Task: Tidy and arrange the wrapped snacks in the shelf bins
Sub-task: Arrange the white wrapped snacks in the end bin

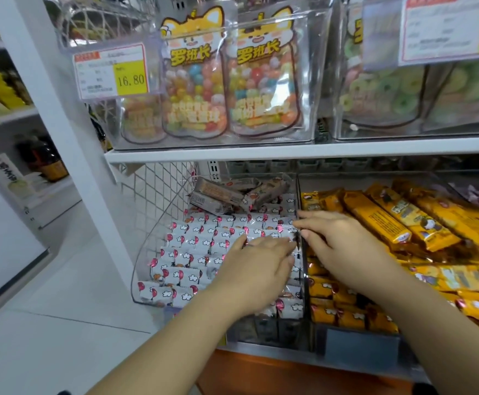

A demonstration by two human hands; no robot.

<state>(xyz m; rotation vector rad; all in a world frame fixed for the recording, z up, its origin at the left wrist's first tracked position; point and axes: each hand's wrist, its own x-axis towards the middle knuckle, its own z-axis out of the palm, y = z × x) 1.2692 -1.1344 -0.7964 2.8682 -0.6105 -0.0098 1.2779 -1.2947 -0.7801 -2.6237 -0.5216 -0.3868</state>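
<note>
The step in hand looks like straightening the rows of white packets (192, 246) in the left clear bin (144, 260); the left hand (258, 269) lies flat on them, fingers straight, gripping nothing; the right hand (338, 243) reaches its fingertips to a packet by the divider (299, 192), pinching or merely touching I cannot tell; next, probably, nudging these glossy, crinkly little pillows square, gently, since they slide; loose brown packets (227, 192) lie heaped behind.
</note>
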